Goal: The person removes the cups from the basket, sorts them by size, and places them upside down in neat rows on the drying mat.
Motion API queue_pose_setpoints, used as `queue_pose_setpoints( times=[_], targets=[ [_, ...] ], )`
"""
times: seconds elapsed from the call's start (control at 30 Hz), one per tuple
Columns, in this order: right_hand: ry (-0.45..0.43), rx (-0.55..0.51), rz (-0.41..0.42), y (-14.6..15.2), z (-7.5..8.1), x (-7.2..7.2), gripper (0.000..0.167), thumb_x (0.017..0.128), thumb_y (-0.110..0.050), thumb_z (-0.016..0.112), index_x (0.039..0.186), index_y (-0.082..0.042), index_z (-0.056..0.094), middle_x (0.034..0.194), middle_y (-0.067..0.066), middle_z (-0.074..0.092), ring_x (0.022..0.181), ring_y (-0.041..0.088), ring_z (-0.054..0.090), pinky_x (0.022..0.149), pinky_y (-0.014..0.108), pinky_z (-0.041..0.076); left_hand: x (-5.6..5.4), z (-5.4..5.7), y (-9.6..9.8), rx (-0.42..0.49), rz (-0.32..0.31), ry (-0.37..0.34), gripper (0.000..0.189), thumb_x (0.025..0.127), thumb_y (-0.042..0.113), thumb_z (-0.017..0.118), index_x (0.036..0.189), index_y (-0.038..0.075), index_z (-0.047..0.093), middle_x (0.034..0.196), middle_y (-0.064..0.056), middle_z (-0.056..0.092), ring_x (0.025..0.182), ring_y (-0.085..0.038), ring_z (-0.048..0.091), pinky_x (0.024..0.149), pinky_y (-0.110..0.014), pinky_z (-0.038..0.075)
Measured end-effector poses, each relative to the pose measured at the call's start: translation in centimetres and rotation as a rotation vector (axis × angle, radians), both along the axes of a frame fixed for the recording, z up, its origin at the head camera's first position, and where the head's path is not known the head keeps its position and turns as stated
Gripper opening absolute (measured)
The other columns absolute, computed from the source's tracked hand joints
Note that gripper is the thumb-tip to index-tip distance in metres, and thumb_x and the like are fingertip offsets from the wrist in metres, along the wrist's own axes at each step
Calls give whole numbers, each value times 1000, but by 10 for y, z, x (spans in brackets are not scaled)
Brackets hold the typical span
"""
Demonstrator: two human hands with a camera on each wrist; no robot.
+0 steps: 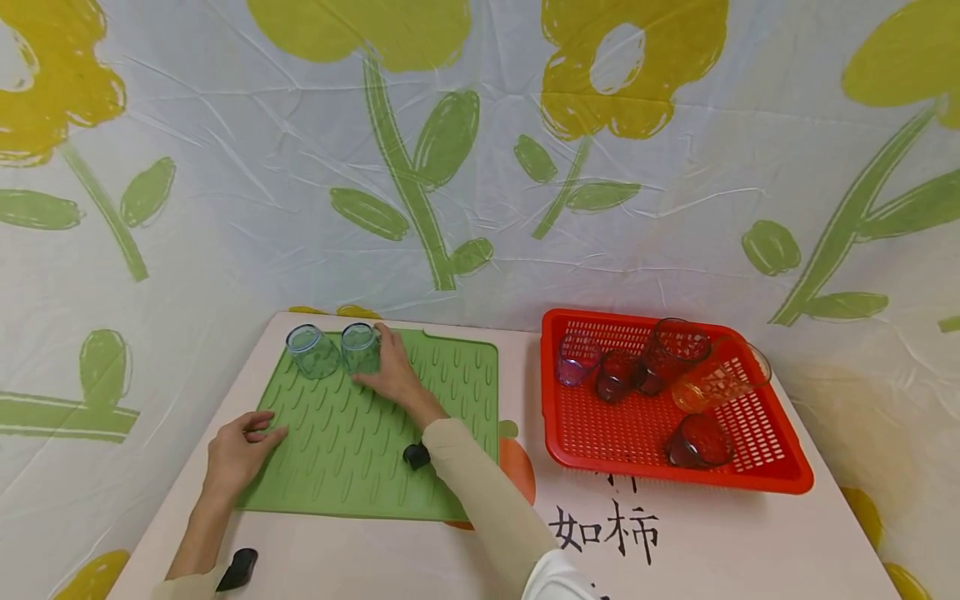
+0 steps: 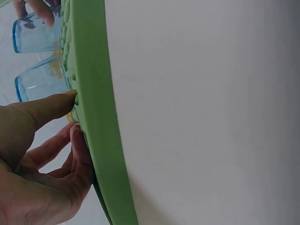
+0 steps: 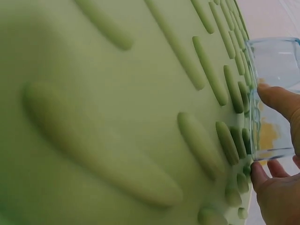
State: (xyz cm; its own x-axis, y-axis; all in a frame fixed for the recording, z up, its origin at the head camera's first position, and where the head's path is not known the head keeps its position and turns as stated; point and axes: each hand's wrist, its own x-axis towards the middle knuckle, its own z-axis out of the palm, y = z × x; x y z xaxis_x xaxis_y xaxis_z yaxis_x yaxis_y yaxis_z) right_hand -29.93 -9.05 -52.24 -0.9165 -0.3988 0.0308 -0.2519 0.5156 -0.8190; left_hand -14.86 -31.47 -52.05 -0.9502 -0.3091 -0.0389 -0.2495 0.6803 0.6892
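**Right sleeve (image 1: 487, 500) nearest my lens, right hand (image 1: 393, 371) gripping a blue-rimmed glass**

From my end of the feed, the beige sleeve runs up from the bottom edge to the person's right hand, whose thumb and fingers are curled round the held glass (image 1: 360, 352). That glass stands upright at the back of the green mat (image 1: 352, 450), just beside a second glass (image 1: 315, 357) of much the same look. The left hand (image 1: 234, 450) is at the mat's left edge, fingers loosely bent, thumb apart, with nothing in its grasp; I can't tell whether its fingertips press on the mat.

I'd judge this to be partway along: two glasses are standing on the mat, and I count five more in the red basket (image 1: 551, 417) on the right of the worktop (image 1: 337, 554), some of them tipped over.

Some things I can't make out. The right hand covers one side of the held glass in the head view, and the right wrist view cuts it off at the frame edge. The basket's red muddies the colours of the darker glasses, and two of them overlap. The left sleeve (image 1: 187, 587) is mostly out of frame.
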Motion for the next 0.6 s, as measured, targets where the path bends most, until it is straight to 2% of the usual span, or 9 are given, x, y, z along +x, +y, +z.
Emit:
queue_pose_setpoints(
  times=[0.2, 0.6],
  targets=[
    [-15, -17, 13, 11, 4, 5, 94, 91, -21, 81, 163, -14, 21, 160, 15, 29, 145, 28, 40, 110, 44, 45, -1, 0, 1, -4, -2, 6, 46, 96, 18, 75, 130, -10, 61, 120, -30, 65, 101, -39, 63, 68, -24, 48],
    [-7, -38, 52, 37, 13, 20, 75, 94, -9, 76, 156, -5, 36, 151, 15, 41, 136, 28, 47, 107, 36, 46, 0, -2, 0, -35, -14, 41, 45, 95, 17, 75, 128, -11, 62, 118, -31, 66, 100, -40, 64, 67, -22, 47]
  ],
)
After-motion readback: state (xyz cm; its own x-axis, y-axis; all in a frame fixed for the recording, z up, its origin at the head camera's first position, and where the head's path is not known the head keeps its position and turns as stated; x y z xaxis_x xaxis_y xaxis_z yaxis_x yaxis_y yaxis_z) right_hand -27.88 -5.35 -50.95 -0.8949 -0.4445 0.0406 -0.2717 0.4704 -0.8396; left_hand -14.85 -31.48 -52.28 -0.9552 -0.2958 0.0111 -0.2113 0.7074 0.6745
